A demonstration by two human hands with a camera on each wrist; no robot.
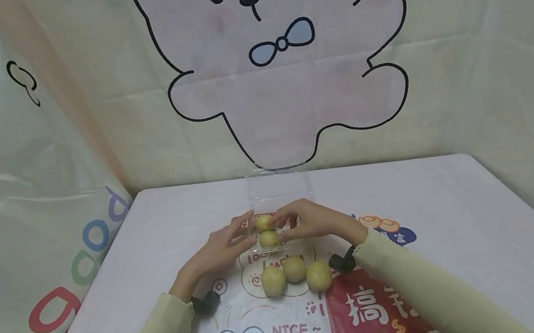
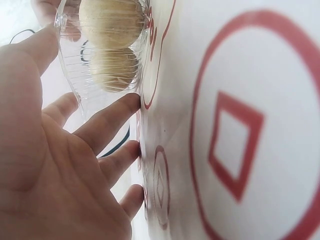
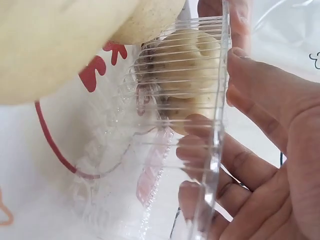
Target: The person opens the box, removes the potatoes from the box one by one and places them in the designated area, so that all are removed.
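Two round yellow-green fruits [image 1: 269, 239] sit one behind the other in a clear plastic box [image 3: 212, 165] with ribbed walls. My right hand [image 1: 312, 219] reaches over the box's right side, its loosely bent fingertips against the fruits, the thumb near the rim. On the left side, my left hand [image 1: 224, 245] lies along the box with fingers spread, thumb tip [image 2: 47, 37] at the rim and other fingertips low by the tabletop. Three more of these fruits [image 1: 294, 269] stand in a cluster in front of the box.
The box's clear lid [image 1: 279, 184] extends back toward the wall. Printed drawings and a red panel [image 1: 367, 311] mark the white table [image 1: 435, 212]. A cartoon-printed curtain [image 1: 277, 92] hangs behind, and another sheet covers the left side.
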